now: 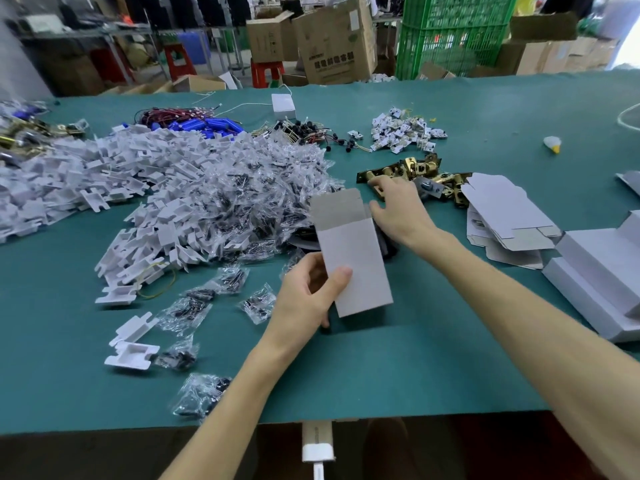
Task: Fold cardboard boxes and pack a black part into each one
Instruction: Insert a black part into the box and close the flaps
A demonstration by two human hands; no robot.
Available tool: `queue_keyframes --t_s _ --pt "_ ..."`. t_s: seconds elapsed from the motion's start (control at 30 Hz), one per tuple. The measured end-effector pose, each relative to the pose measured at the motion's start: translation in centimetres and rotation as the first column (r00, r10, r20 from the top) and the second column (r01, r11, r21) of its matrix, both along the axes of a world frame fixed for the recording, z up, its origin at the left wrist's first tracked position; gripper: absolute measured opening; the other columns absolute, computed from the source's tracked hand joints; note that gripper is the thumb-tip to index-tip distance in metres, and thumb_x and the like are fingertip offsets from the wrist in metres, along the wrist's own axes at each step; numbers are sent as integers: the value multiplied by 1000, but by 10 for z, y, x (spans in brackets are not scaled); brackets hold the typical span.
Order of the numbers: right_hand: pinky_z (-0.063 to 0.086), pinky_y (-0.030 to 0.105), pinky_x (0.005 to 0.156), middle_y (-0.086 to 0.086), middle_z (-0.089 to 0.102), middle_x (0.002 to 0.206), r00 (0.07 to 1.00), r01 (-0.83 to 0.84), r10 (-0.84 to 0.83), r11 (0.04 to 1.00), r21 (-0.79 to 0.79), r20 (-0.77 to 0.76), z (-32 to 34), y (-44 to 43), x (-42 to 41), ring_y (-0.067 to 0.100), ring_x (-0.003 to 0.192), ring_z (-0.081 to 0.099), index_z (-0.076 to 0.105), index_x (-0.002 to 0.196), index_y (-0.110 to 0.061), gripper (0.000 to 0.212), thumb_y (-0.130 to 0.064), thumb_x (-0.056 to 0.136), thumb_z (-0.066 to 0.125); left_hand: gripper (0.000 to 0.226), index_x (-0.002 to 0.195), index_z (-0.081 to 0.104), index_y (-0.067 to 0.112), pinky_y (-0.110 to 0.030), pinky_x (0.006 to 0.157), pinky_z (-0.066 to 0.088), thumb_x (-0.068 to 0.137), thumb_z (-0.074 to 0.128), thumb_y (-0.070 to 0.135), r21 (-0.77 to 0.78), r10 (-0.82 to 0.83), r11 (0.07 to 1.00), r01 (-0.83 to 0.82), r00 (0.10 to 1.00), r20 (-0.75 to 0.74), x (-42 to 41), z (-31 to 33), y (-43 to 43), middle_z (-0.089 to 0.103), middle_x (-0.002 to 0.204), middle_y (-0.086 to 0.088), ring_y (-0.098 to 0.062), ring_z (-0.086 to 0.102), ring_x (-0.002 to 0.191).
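A small white cardboard box (353, 258) stands tilted above the green table, its grey top flap raised. My left hand (304, 299) grips its lower part, thumb across the front face. My right hand (398, 206) is at the box's open top on the right side, fingers bent by the flap; what they touch is hidden. A dark black part (389, 247) shows just behind the box under my right wrist. Flat unfolded white boxes (509, 220) lie stacked to the right.
A big heap of white plastic inserts (104, 168) and clear bags of small black pieces (263, 188) fills the left. Brass lock parts (415, 174) lie behind my right hand. Folded white boxes (602, 271) sit at the right edge. Loose bags (201, 393) lie near the front edge.
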State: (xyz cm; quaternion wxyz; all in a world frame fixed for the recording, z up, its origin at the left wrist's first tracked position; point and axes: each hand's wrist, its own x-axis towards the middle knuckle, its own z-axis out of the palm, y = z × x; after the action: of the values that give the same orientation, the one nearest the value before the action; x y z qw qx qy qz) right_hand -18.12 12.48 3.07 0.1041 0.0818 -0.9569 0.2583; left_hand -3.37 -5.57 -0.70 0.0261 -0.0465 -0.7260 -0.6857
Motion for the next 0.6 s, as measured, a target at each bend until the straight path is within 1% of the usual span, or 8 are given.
queue_keyframes --t_s 0.03,0.1,0.17,0.23,0.3,0.37,0.47,0.6 --pt "29 42 114 20 49 145 999 1 -6 996 87 53 0 -2 -13 38 138 33 47 147 -10 45 -18 102 49 18 118 63 17 -21 41 42 101 67 22 1 -10 1000 10 1000 1 0 0 0 78 103 12 1 58 50" --pt "28 46 114 21 42 151 991 2 -36 969 249 132 -2 -5 -29 41 141 26 41 152 -13 49 -26 105 46 21 120 63 19 -20 42 42 100 68 24 0 -32 999 32 999 -4 1 0 -1 77 110 17 2 60 52" --pt "29 49 114 20 38 154 982 15 -73 950 313 173 -7 -6 -35 41 144 22 43 150 -13 47 -30 106 44 23 122 63 21 -19 42 42 100 68 26 -6 -44 999 44 999 -2 0 -1 -2 76 113 18 3 62 54" --pt "26 49 115 16 34 157 986 34 -83 950 310 147 -14 -6 -36 39 146 21 50 143 -12 42 -31 106 45 25 123 63 22 -20 43 43 100 69 30 -10 -48 999 49 999 10 -1 -2 -2 76 115 17 3 63 59" --pt "24 48 115 14 32 159 990 44 -83 951 307 117 -17 -6 -35 37 146 20 55 139 -12 39 -29 105 47 27 123 63 23 -21 44 44 99 71 32 -11 -54 998 55 998 18 -1 -3 -2 76 116 14 2 66 68" --pt "26 47 114 14 36 158 990 63 -98 953 297 105 -15 -5 -33 37 145 23 58 138 -9 39 -27 104 49 28 122 64 22 -21 44 44 98 72 33 -8 -59 998 59 998 26 -1 -3 -1 76 115 13 1 68 75" --pt "31 46 110 15 47 150 990 88 -116 949 302 76 -11 -6 -31 39 140 29 62 131 -5 36 -24 103 50 32 122 64 22 -22 45 45 95 72 37 1 -65 998 65 998 24 0 -1 -1 76 115 12 -1 69 79" --pt "36 45 104 19 52 142 991 82 -107 963 257 85 -9 -11 -28 39 133 35 64 125 -1 32 -20 103 51 31 122 64 22 -21 47 46 96 72 36 4 -67 998 67 998 22 1 -1 -1 76 115 11 -5 71 86"
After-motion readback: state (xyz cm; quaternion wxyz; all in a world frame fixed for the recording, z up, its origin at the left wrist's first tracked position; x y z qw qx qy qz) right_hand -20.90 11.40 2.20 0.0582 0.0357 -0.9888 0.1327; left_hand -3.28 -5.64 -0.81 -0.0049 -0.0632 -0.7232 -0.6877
